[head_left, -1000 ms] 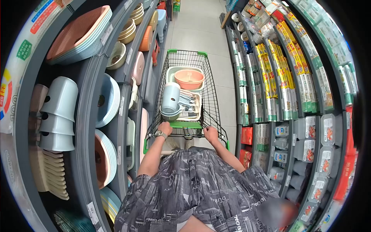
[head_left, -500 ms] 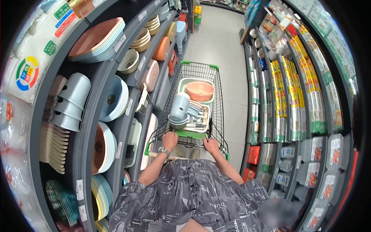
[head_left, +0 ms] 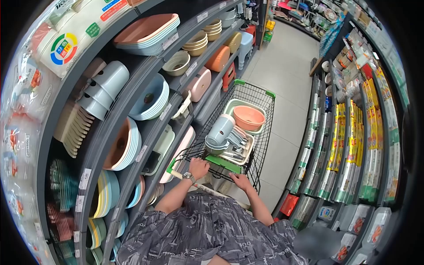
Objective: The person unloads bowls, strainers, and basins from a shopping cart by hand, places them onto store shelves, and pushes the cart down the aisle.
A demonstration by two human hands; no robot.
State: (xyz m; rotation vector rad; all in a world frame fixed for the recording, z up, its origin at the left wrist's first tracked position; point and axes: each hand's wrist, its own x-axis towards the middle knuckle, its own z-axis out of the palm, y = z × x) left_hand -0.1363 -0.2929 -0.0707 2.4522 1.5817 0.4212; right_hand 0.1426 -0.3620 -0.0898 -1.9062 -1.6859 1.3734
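Observation:
Both hands rest at the near end of a wire shopping cart [head_left: 261, 152] with green corners. My left hand [head_left: 199, 168], a watch at its wrist, has its fingers wrapped round the cart handle beside the green panel [head_left: 223, 164]. My right hand [head_left: 240, 181] curls over the same handle farther right. Inside the cart, an orange basin [head_left: 249, 117] sits in a pale green basin [head_left: 231, 106] at the far end. Nearer lie a light blue container [head_left: 221, 128], a grey-green bowl [head_left: 215, 149] and a cream tray [head_left: 248, 149] holding blue and white handled items.
Shelves at left hold stacked basins [head_left: 150, 98], light blue pots [head_left: 104, 90], a pink stool [head_left: 199, 84] and packaged goods. At right stand shelves of yellow boxes [head_left: 353, 132] and clear food containers. A tiled floor [head_left: 282, 79] runs ahead between them.
The view has swung rightward and the cart now appears angled, its far end toward the upper right. More of the left shelves shows. Both hands stay on the handle.

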